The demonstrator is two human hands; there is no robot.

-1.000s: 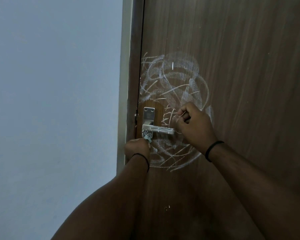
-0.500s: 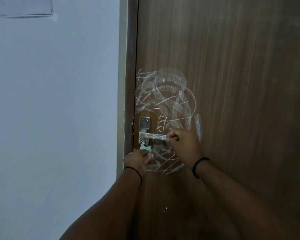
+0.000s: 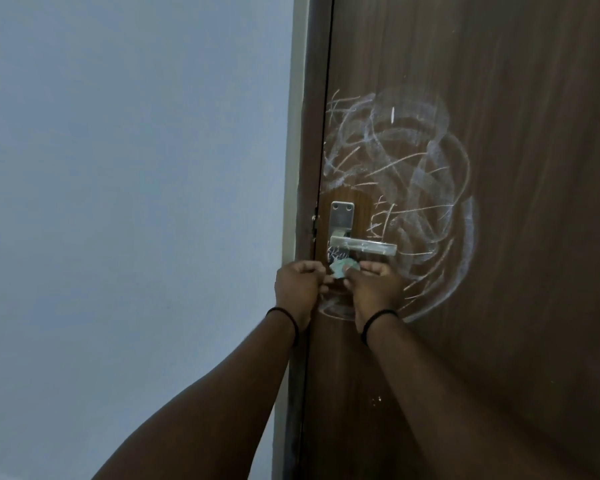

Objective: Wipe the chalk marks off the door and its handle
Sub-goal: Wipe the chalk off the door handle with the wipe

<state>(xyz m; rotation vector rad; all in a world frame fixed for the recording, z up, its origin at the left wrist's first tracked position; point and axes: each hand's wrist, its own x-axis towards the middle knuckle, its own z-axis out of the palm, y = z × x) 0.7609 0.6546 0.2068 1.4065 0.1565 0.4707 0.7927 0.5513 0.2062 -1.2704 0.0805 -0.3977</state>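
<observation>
A brown wooden door (image 3: 516, 98) carries white chalk scribbles and smears (image 3: 406, 168) around its metal lever handle (image 3: 362, 244). The handle's plate also has chalk marks just below the lever. Directly under the handle, my left hand (image 3: 300, 285) and my right hand (image 3: 374, 289) meet. Both pinch a small pale green cloth (image 3: 445, 266), which peeks out between their fingers. Most of the cloth is hidden by the fingers.
The door frame (image 3: 303, 133) runs down the left of the door, with a plain pale wall (image 3: 136, 202) beyond it. A few chalk specks (image 3: 376, 400) dot the door lower down.
My right hand has left the tip of the lever and dropped down to join my left hand on the cloth under the handle.
</observation>
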